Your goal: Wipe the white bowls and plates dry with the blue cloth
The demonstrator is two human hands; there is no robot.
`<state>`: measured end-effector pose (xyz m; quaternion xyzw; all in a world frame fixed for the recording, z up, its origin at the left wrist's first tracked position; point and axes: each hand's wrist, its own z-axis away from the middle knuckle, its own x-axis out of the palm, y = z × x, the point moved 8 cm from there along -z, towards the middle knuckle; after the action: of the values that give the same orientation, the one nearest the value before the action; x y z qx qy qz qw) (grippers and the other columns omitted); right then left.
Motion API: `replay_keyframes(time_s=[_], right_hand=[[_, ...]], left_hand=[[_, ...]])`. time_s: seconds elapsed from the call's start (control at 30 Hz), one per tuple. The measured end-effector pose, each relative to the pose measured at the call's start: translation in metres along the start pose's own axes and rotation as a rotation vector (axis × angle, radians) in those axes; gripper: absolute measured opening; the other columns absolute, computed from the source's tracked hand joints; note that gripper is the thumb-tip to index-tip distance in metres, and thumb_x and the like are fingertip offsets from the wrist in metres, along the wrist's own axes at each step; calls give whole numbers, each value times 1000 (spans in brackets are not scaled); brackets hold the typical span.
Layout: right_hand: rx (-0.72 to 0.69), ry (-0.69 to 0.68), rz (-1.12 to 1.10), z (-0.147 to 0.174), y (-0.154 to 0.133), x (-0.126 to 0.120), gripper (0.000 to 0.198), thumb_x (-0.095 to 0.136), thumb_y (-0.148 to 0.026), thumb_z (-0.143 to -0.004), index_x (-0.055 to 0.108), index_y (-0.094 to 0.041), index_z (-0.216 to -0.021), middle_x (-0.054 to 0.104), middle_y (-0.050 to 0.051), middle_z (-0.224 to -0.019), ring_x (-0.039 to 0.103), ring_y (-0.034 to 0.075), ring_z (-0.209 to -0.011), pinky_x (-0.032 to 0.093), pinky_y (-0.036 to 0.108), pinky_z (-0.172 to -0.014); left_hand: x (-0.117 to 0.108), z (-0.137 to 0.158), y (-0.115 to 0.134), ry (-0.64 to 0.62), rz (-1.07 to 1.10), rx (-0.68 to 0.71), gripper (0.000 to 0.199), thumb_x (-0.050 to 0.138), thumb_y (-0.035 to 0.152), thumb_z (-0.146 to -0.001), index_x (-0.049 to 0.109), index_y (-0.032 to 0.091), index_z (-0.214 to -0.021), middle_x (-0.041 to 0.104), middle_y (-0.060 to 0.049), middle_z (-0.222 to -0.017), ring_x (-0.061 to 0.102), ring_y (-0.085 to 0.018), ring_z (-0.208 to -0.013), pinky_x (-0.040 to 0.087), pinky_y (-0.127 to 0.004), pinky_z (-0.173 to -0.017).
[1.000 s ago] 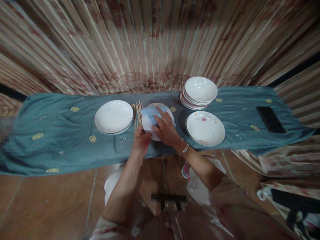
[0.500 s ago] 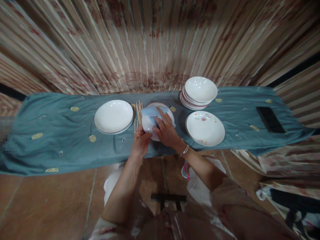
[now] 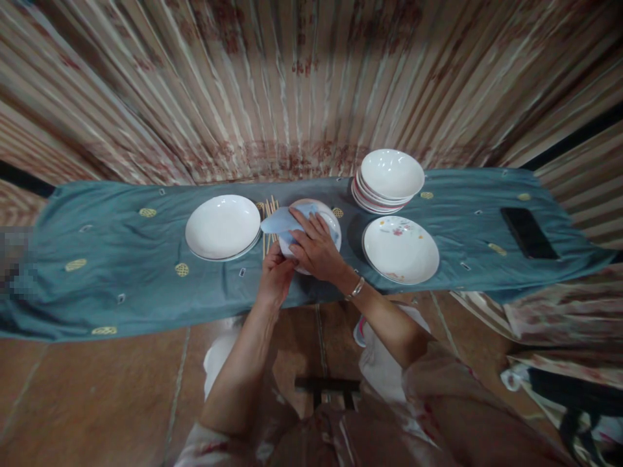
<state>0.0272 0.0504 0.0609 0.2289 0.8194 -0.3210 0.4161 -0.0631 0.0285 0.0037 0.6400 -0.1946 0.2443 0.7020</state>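
A round white plate [image 3: 333, 235] is in front of me near the middle of the table. My left hand [image 3: 277, 272] pinches its near-left rim, thumb on top. My right hand [image 3: 315, 246] presses a light blue cloth [image 3: 278, 222] against the plate's upper face, fingers stretched across the cloth. One end of the cloth sticks out past the plate to the left. Several wooden chopsticks [image 3: 270, 206] lie just left of the plate, partly covered by the cloth and my left hand.
Left of the chopsticks sits a stack of white plates [image 3: 222, 227]. On the right are a flower-patterned plate [image 3: 402, 251], a stack of bowls [image 3: 388, 178] behind it, and a black phone [image 3: 528, 232]. A teal cloth [image 3: 131, 259] covers the narrow table; a curtain [image 3: 302, 97] hangs behind.
My right hand has slid slightly left over the plate with its fingers closer together, and the cloth's end now reaches further left over the chopsticks. My left hand keeps its grip.
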Motion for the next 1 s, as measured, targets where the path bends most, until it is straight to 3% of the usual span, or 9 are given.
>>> replay_keyframes(time_s=[0.47, 1.0], right_hand=[[201, 79, -33, -19, 54, 7, 49, 30, -40, -107, 55, -16, -143, 46, 15, -158, 41, 30, -146, 27, 54, -123], [337, 179, -98, 5, 88, 11, 56, 26, -41, -106, 46, -9, -148, 53, 23, -148, 49, 32, -139, 37, 57, -117]], left_hand=[[-2, -1, -2, 26, 28, 8, 38, 78, 9, -54, 70, 19, -90, 73, 0, -84, 64, -14, -77, 48, -25, -72], [-5, -3, -3, 47, 31, 24, 39, 79, 10, -52, 73, 19, -90, 75, -1, -84, 65, -14, -75, 48, -25, -69]])
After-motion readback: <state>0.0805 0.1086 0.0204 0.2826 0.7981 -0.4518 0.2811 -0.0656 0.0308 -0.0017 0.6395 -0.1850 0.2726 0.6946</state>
